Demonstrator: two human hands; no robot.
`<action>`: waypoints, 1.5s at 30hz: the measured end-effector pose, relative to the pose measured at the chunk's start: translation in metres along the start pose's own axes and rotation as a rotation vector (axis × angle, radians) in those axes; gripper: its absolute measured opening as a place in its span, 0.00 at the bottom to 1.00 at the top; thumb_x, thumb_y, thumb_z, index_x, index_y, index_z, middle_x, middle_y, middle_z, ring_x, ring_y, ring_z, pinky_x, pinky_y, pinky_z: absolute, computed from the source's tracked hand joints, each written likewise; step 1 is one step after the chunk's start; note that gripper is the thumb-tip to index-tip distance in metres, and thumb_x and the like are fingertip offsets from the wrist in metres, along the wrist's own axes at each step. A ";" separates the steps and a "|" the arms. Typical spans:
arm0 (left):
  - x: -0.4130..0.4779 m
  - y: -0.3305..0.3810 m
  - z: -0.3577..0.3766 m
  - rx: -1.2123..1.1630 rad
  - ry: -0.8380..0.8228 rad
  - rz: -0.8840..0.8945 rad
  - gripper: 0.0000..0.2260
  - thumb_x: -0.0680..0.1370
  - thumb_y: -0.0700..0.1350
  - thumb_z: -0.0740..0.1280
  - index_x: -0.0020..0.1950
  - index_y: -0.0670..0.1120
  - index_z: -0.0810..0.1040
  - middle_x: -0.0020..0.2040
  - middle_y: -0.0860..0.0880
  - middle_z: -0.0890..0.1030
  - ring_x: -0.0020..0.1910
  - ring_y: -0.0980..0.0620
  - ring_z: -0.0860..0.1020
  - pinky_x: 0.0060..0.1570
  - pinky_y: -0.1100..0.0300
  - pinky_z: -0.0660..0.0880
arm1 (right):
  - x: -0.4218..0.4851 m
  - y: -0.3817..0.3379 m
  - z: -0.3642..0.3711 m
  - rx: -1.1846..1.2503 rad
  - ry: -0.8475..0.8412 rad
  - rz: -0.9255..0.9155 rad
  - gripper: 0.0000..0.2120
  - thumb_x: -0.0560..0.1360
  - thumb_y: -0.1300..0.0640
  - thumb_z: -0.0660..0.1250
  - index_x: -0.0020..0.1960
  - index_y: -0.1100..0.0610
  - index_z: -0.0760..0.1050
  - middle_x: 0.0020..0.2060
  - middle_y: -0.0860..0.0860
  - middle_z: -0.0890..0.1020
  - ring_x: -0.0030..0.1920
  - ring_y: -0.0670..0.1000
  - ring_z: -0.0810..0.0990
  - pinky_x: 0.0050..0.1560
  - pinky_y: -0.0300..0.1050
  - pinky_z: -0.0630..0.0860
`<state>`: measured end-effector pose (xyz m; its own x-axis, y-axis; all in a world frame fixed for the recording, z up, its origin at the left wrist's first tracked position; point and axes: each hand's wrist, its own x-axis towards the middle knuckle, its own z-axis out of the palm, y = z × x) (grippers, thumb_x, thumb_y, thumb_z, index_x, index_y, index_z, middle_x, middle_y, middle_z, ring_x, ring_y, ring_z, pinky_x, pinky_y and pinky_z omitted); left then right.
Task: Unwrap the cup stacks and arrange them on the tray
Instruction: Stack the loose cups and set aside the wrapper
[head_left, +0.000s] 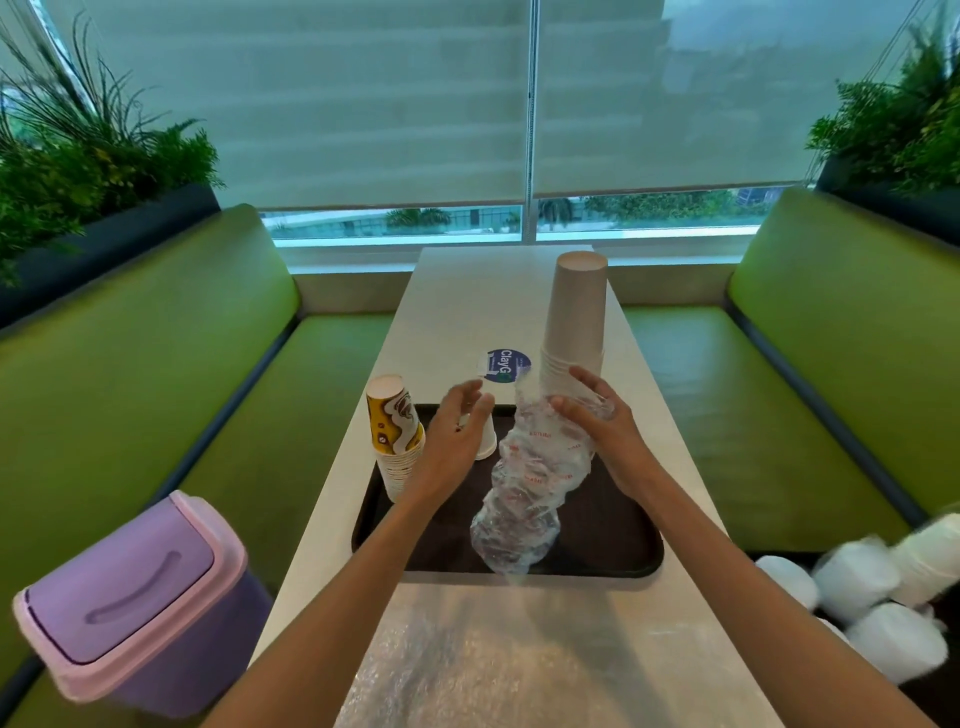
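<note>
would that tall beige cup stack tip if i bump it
Probably tippy: the beige cup stack stands tall and narrow. Likely light, looking like paper. The right hand grips plastic wrap near its foot, so a tug might topple it.

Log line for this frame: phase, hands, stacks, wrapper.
phase: unwrapping | left hand: open, above tray | right hand: grips plastic wrapper | brown cup stack: upright, top bare | patterned cup stack: on tray

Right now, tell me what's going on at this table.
A person is unwrapping paper cups. The right hand grips a crumpled clear wrapper hanging over the dark tray, in front of a tall plain cup stack. The left hand hovers open beside it. A patterned cup stack stands on the tray's left side. More wrapped stacks lie at the right.
</note>
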<state>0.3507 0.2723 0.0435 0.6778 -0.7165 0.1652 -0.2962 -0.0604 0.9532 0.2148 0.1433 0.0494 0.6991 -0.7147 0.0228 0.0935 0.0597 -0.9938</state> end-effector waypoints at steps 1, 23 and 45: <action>-0.002 0.002 0.003 -0.018 -0.054 -0.035 0.19 0.81 0.52 0.59 0.69 0.46 0.69 0.66 0.47 0.74 0.66 0.51 0.72 0.66 0.57 0.68 | -0.001 -0.004 0.000 0.021 -0.005 0.003 0.27 0.74 0.60 0.69 0.71 0.54 0.66 0.60 0.52 0.78 0.56 0.48 0.80 0.55 0.42 0.78; -0.025 0.011 0.050 -0.217 0.359 0.054 0.07 0.80 0.46 0.63 0.42 0.50 0.72 0.37 0.49 0.76 0.37 0.51 0.74 0.42 0.54 0.75 | -0.043 0.012 0.020 0.296 0.300 -0.055 0.07 0.75 0.57 0.67 0.48 0.60 0.79 0.43 0.54 0.84 0.44 0.50 0.83 0.46 0.40 0.81; -0.016 0.064 0.015 0.481 -0.038 0.381 0.19 0.78 0.58 0.62 0.57 0.44 0.77 0.43 0.51 0.76 0.39 0.60 0.72 0.40 0.65 0.68 | -0.053 -0.010 0.019 -0.061 0.137 -0.324 0.09 0.77 0.62 0.64 0.46 0.50 0.80 0.37 0.49 0.82 0.34 0.42 0.78 0.41 0.35 0.77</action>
<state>0.3115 0.2696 0.0978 0.4427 -0.7728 0.4547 -0.7894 -0.0954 0.6064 0.1907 0.1939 0.0604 0.5379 -0.7768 0.3276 0.2492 -0.2247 -0.9420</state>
